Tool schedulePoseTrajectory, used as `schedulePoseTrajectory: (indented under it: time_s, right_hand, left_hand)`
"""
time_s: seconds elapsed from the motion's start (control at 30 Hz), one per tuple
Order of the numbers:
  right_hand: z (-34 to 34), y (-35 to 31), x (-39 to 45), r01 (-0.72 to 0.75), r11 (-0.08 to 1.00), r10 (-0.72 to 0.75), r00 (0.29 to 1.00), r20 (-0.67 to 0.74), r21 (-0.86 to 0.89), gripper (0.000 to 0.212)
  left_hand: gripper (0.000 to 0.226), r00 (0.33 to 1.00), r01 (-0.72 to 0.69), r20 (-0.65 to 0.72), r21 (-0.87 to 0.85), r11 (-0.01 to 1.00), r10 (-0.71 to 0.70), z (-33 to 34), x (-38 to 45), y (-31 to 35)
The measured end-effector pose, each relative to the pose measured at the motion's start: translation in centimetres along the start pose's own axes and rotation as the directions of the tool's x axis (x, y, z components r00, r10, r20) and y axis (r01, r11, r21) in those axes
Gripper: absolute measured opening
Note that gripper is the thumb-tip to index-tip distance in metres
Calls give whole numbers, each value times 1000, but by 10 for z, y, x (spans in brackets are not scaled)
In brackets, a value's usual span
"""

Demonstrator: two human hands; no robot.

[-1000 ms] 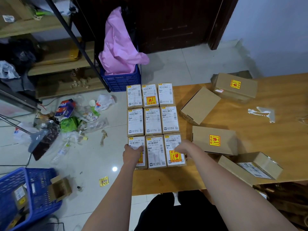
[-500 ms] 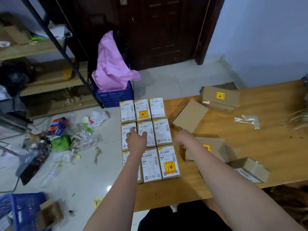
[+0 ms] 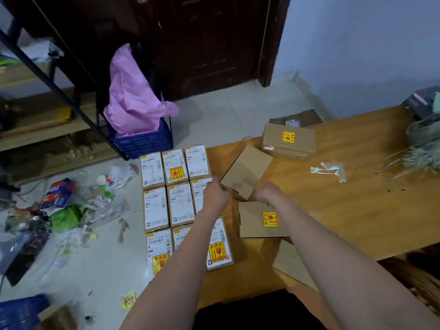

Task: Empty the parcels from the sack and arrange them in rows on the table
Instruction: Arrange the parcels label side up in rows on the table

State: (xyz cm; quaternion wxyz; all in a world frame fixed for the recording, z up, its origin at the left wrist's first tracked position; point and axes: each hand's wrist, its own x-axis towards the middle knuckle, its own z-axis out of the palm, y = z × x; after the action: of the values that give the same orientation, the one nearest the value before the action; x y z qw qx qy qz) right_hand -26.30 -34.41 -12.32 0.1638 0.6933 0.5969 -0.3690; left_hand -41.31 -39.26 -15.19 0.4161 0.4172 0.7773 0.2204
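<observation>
Several labelled parcels (image 3: 179, 204) lie in three tidy rows at the left end of the wooden table (image 3: 357, 210). Just right of them sits a plain brown box (image 3: 246, 170), turned at an angle. My left hand (image 3: 215, 194) curls against its left corner and my right hand (image 3: 269, 194) curls at its near corner; the fingertips are hidden. A box with a yellow-red sticker (image 3: 264, 221) lies under my right wrist. Another stickered box (image 3: 289, 140) sits at the table's far edge, and a further box (image 3: 291, 263) at the near edge. The frayed woven sack (image 3: 423, 146) lies at the right.
A scrap of clear tape (image 3: 329, 170) lies mid-table. On the floor to the left stand a blue crate with a pink bag (image 3: 142, 141), scattered rubbish (image 3: 64, 206), a metal shelf frame (image 3: 59, 91) and a blue basket (image 3: 19, 313).
Both hands have left the near row of parcels and moved forward and right, arriving at the plain brown box. The view has tilted and shifted; the parcels have stayed in place.
</observation>
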Motion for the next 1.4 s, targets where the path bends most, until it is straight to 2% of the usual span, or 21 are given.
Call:
schedulePoseTrajectory:
  time_s: [0.13, 0.3, 0.4, 0.53, 0.67, 0.8, 0.97, 1.1, 1.2, 1.33, 1.4]
  right_hand:
    - [-22, 21, 27, -44, 999, 44, 999, 1, 21, 35]
    - [-36, 31, 53, -64, 997, 63, 998, 24, 47, 42]
    - [-40, 37, 69, -51, 998, 50, 998, 24, 36, 39]
    - [-60, 48, 96, -48, 998, 53, 989, -138, 43, 43]
    - [-97, 50, 126, -45, 996, 22, 956, -293, -72, 73]
    - [-124, 45, 156, 6, 977, -56, 972, -229, -213, 84]
    - [-126, 43, 181, 80, 959, -123, 982, -142, -273, 87]
    - [-119, 52, 189, 93, 949, -151, 973, -175, -301, 87]
    - [-119, 63, 188, 59, 946, -142, 960, -243, -320, 90]
    - [-128, 81, 187, -61, 948, -36, 955, -294, -311, 93]
    - [-133, 91, 187, -120, 951, 37, 959, -281, -284, 91]
  left_hand:
    - [59, 999, 19, 49, 64, 998, -23, 21, 11, 15]
    - [62, 998, 34, 54, 109, 993, -40, 39, 26, 29]
    - [67, 998, 14, 60, 172, 985, -24, 46, 38, 34]
    - [79, 999, 2, 42, 225, 974, -12, 53, 55, 41]
    - [83, 998, 45, 38, 262, 964, -57, 59, 78, 48]
    - [85, 992, 88, 54, 320, 943, -111, 65, 97, 54]
    - [85, 987, 110, 75, 357, 928, -145, 77, 109, 57]
    - [77, 991, 72, 76, 383, 921, -109, 86, 110, 59]
    - [81, 991, 12, 115, 390, 921, -62, 97, 111, 67]
    - [85, 983, -87, 182, 408, 909, 12, 116, 109, 78]
    - [86, 978, -107, 205, 354, 929, 34, 124, 108, 83]
